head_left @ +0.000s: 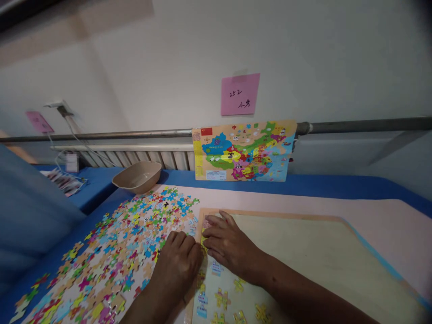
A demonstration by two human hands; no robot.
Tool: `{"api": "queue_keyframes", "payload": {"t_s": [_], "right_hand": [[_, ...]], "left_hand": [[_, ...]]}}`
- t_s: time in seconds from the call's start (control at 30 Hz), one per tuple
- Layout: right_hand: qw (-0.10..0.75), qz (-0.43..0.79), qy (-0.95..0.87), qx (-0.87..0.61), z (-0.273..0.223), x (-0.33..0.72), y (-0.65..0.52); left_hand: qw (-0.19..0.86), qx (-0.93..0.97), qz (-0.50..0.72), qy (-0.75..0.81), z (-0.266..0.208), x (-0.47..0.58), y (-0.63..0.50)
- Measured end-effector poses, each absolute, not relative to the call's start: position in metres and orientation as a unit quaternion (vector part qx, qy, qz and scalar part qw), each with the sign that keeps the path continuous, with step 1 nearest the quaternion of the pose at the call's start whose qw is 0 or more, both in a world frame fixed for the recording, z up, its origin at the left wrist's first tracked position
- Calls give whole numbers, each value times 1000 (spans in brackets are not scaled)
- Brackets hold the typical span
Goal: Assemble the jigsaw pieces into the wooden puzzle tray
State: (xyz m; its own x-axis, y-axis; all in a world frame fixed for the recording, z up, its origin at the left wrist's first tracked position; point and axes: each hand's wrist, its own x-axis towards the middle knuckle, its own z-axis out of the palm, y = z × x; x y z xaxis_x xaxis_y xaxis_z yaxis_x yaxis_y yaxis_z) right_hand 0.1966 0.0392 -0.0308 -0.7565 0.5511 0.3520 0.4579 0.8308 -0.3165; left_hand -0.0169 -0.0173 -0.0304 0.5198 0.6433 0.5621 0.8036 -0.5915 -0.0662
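My left hand (180,257) is closed with curled fingers at the left edge of a shallow puzzle board (303,256). Whatever its fingertips may hold is hidden. Opposite it, my right hand (227,240) lies over the board's upper left part, fingers apart and stretched out. Beneath and beside those fingers, a strip of fitted yellow pieces (204,235) partly shows along the border. Several loose yellow jigsaw pieces (222,298) lie on the board below my hands, along with a blue-and-white text piece (216,268).
A wide spread of colourful jigsaw pieces (111,261) covers the left side of the pink table cover (367,213). Behind it stands a beige basin (138,177). A printed map (245,153) leans upright against the pipe (364,125) at the back. A blue cloth (30,216) hangs at left.
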Motion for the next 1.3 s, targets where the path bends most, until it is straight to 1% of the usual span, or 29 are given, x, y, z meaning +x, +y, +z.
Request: {"api": "queue_keyframes", "payload": {"t_s": [0.07,0.13,0.2,0.43,0.6,0.7,0.87,0.93,1.3], "right_hand": [[219,106,-931,-271,-31,197,39],[219,104,-932,-269,-32,197,39],[220,104,-932,-268,-32,197,39],[231,110,-929,-269,-34,197,39],[228,110,-927,-276,-37,196,40],[231,108,-927,-275,-39,195,41],[226,109,-927,-277,-38,196,40],[221,109,-928,-279,-37,197,39],[203,115,-940,-250,-25,202,40]], "left_hand": [[105,-851,-269,-440,-31,-17,-18],[19,-839,-283,-464,-32,-18,-20],[-42,-822,-281,-494,-31,-18,-21],[-83,-804,-197,-555,-29,-16,-12],[-118,-807,-211,-539,-26,-17,-12],[-97,-819,-213,-524,-24,-16,-13],[50,-867,-191,-458,-32,-17,-10],[84,-878,-196,-429,-36,-19,-9],[150,-893,-206,-371,-40,-21,-18]]}}
